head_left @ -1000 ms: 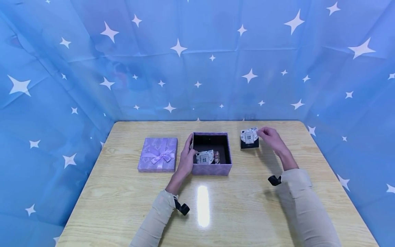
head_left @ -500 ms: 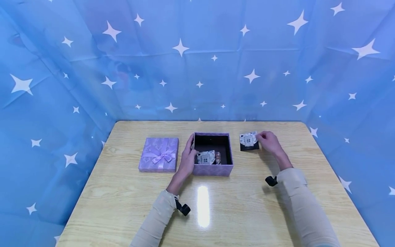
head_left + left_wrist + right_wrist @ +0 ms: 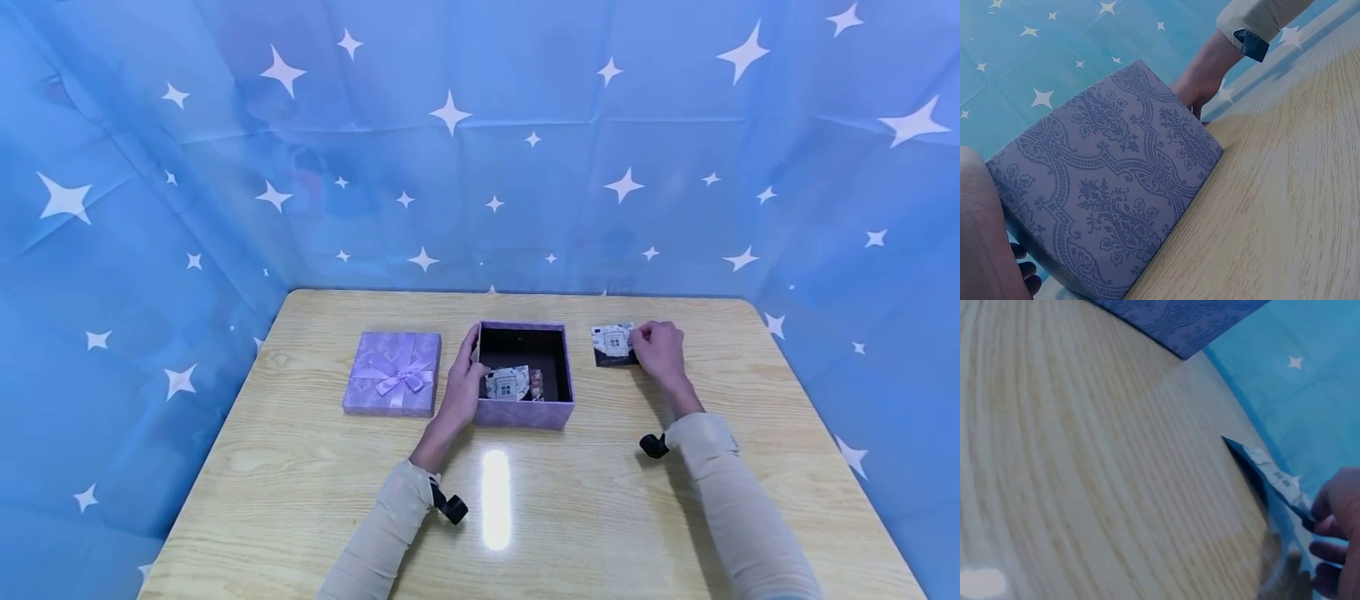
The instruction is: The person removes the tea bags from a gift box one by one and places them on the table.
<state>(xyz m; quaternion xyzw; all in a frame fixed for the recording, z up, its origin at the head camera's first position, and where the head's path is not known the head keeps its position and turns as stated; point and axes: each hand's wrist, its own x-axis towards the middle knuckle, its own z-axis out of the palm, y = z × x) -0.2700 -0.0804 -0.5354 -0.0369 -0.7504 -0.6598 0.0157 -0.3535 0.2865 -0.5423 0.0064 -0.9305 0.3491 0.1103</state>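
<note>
A purple patterned gift box [image 3: 525,414] with a dark inside stands on the table. My left hand [image 3: 461,385] grips its left wall, the thumb over the rim and the fingers along the outside. Inside, near the front wall, lie a black-and-white sachet [image 3: 507,383] and a small clear packet with brownish contents [image 3: 536,385]. To the right of the box, my right hand [image 3: 660,350] pinches the right edge of another black-and-white sachet [image 3: 615,343]. In the right wrist view this sachet [image 3: 1272,478] tilts, its near corner close to the tabletop.
The purple lid [image 3: 393,375] with a ribbon bow sits left of the box, beside my left hand. Everything stands on a light wooden table [image 3: 570,500] with a blue star-patterned cloth [image 3: 495,167] hanging behind and at the sides.
My right hand has come slightly lower and nearer, and the sachet in it has tipped down flatter towards the table. The left hand stays on the box; the head view has shifted a little.
</note>
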